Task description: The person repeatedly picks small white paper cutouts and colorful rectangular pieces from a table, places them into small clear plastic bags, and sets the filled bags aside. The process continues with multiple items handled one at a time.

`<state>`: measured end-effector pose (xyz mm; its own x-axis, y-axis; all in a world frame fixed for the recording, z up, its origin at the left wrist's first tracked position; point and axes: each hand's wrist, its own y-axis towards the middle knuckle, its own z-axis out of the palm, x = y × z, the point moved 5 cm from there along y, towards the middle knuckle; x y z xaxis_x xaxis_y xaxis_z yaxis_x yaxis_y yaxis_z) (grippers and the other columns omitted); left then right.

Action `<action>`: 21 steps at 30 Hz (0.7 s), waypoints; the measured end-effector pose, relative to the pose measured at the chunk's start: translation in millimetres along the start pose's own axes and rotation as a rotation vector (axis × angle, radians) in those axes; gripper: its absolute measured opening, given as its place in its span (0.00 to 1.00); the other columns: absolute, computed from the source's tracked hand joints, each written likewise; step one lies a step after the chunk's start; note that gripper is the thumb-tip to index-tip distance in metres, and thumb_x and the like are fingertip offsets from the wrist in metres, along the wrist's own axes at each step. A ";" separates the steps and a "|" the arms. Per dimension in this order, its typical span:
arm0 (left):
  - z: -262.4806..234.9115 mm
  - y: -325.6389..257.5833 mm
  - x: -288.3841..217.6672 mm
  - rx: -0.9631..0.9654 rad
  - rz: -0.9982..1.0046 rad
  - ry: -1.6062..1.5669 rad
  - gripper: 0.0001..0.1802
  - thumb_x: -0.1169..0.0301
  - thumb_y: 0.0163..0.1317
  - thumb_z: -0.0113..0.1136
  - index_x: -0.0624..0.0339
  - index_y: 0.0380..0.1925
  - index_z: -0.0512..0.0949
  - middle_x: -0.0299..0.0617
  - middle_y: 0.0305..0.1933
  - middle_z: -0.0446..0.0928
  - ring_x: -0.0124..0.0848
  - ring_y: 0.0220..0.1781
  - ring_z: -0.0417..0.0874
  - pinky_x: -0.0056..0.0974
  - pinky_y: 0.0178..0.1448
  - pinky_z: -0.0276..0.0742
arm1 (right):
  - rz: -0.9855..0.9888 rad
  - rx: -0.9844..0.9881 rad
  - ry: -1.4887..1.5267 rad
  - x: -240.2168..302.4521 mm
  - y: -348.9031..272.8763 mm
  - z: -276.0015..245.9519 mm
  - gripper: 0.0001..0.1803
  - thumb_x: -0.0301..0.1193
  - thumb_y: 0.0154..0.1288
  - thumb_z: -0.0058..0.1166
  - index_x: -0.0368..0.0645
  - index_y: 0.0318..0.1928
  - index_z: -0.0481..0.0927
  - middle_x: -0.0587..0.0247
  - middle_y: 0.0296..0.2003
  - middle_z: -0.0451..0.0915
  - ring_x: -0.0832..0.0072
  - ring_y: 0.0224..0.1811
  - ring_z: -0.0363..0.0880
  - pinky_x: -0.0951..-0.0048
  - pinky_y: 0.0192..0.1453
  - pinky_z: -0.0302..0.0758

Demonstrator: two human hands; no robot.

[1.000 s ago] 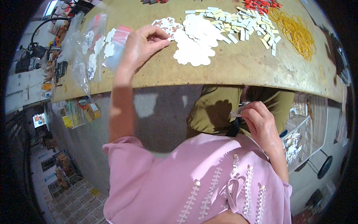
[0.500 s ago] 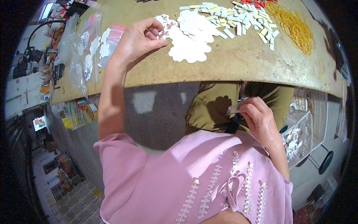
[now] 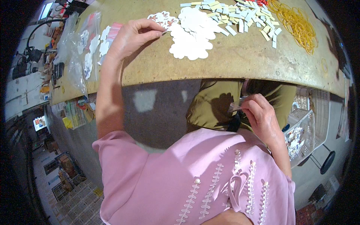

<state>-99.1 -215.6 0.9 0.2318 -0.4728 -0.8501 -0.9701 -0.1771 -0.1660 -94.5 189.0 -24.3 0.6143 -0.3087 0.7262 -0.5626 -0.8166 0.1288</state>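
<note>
My left hand (image 3: 133, 36) reaches over the table, thumb and index finger pinched at the near edge of white scalloped cards with reddish-brown print (image 3: 162, 18). A thin, pale sliver shows at the fingertips; I cannot make out what it is. Just to the right, plain white scalloped cards (image 3: 191, 47) lie in an overlapping pile. Above my lap, my right hand (image 3: 261, 115) is closed on a small piece of clear plastic (image 3: 235, 107), perhaps a little bag. Its fingers partly hide the plastic.
Small pale-blue and yellow strips (image 3: 240, 18) are scattered at the far middle of the table (image 3: 232, 67). Yellow rubber bands (image 3: 298, 32) lie heaped at far right. Clear plastic bags (image 3: 77, 71) with cutouts lie at left. White baskets (image 3: 318, 123) stand below, right.
My left thumb and index finger have come together at the printed cards, and more of the cards shows. My right hand keeps the plastic in nearly the same place.
</note>
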 end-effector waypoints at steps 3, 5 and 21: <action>-1.5 -2.5 -6.8 -0.003 -0.019 0.010 0.10 0.71 0.70 0.72 0.63 0.47 0.90 0.32 0.40 0.87 0.21 0.42 0.85 0.31 0.48 0.83 | -0.005 -0.007 0.011 0.1 0.2 -0.2 0.09 0.15 0.63 0.65 0.35 0.42 0.81 0.52 0.43 0.82 0.53 0.45 0.83 0.58 0.49 0.82; 5.4 -5.1 -14.4 -0.050 0.039 0.190 0.10 0.68 0.69 0.72 0.63 0.45 0.89 0.32 0.39 0.87 0.21 0.40 0.84 0.31 0.47 0.82 | 0.003 -0.009 0.013 -0.8 -0.6 0.8 0.09 0.15 0.63 0.65 0.35 0.42 0.81 0.52 0.43 0.82 0.53 0.45 0.84 0.58 0.49 0.82; 13.7 2.5 -13.1 -0.151 0.031 0.399 0.15 0.60 0.65 0.76 0.55 0.45 0.88 0.28 0.30 0.80 0.18 0.33 0.76 0.29 0.39 0.76 | 0.030 -0.022 0.019 -9.2 -4.8 4.8 0.09 0.17 0.63 0.66 0.37 0.42 0.81 0.52 0.42 0.82 0.52 0.46 0.83 0.57 0.50 0.82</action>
<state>-105.6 -198.0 4.7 0.2408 -0.7714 -0.5890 -0.9625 -0.2679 -0.0427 -94.8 193.4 -34.9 0.5865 -0.3234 0.7426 -0.5926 -0.7963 0.1214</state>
